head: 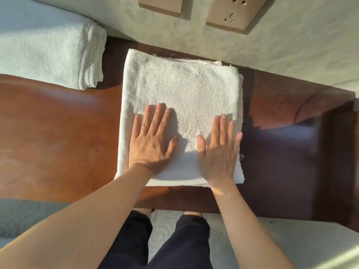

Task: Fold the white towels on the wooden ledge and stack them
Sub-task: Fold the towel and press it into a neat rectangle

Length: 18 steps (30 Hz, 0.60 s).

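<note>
Head view: a folded white towel point(180, 105) lies flat at the centre of the wooden ledge point(58, 136), its far edge close to the wall point(291, 45). The left hand point(150, 138) lies palm down on the near left part of this towel, fingers straight and spread, grasping nothing. The right hand point(219, 150) lies palm down on the near right part, fingers straight, grasping nothing. A second folded white towel point(48, 43) rests at the far left of the ledge, apart from the first. Two wall plates, one of them a socket point(236, 14), are mounted on the wall beyond the ledge.
</note>
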Motion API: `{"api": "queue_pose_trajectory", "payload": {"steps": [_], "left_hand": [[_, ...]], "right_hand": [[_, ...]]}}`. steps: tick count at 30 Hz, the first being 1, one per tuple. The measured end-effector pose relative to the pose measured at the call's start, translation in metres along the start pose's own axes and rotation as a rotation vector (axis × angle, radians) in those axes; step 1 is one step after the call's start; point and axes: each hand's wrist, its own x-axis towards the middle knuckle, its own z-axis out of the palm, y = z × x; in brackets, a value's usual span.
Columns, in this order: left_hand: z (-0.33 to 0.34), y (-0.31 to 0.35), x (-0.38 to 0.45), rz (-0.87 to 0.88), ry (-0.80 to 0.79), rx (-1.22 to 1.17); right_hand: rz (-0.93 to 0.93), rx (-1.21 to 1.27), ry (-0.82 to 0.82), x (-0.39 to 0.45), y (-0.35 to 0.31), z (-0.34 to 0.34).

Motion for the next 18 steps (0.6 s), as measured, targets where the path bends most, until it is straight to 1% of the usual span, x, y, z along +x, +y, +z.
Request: {"api": "queue_pose_trajectory", "payload": {"steps": [2,3,4,5,7,8,10,11,13,15,17,18], "left_hand": [[-0.003,-0.007,-0.006,0.092,0.017,-0.027],[-0.004,-0.014,-0.010,0.147,0.030,-0.033],[-0.005,-0.022,-0.016,0.189,0.033,-0.017],[-0.008,-0.031,-0.024,0.208,0.019,0.008],[-0.011,-0.051,-0.037,0.179,-0.011,0.034],[-0.013,-0.059,-0.044,0.147,-0.020,0.019],[-0.018,-0.071,-0.053,0.143,0.011,-0.036],[-0.020,-0.071,-0.057,0.183,0.050,-0.058],[-0.022,-0.065,-0.067,0.294,0.094,-0.100],[-0.022,-0.053,-0.082,0.386,0.053,-0.199],[-0.018,-0.045,-0.095,0.408,-0.011,-0.298],[-0.017,-0.043,-0.098,0.403,-0.033,-0.293]], "right_hand": [[-0.164,-0.004,-0.070,-0.016,-0.010,0.003],[-0.212,-0.018,-0.091,-0.020,-0.007,0.007],[-0.198,-0.017,-0.098,-0.022,-0.002,0.010],[-0.136,-0.007,-0.094,-0.024,0.004,0.012],[0.000,-0.002,-0.082,-0.026,0.010,0.013],[0.034,-0.001,-0.087,-0.028,0.009,0.011],[0.022,0.040,-0.087,-0.034,0.002,0.004],[-0.027,0.075,-0.084,-0.038,-0.001,0.000],[-0.217,0.112,-0.126,-0.053,-0.007,-0.008],[-0.376,0.085,-0.217,-0.071,-0.008,-0.009],[-0.407,-0.025,-0.283,-0.086,-0.002,-0.006],[-0.390,-0.060,-0.294,-0.088,0.001,-0.004]]}}
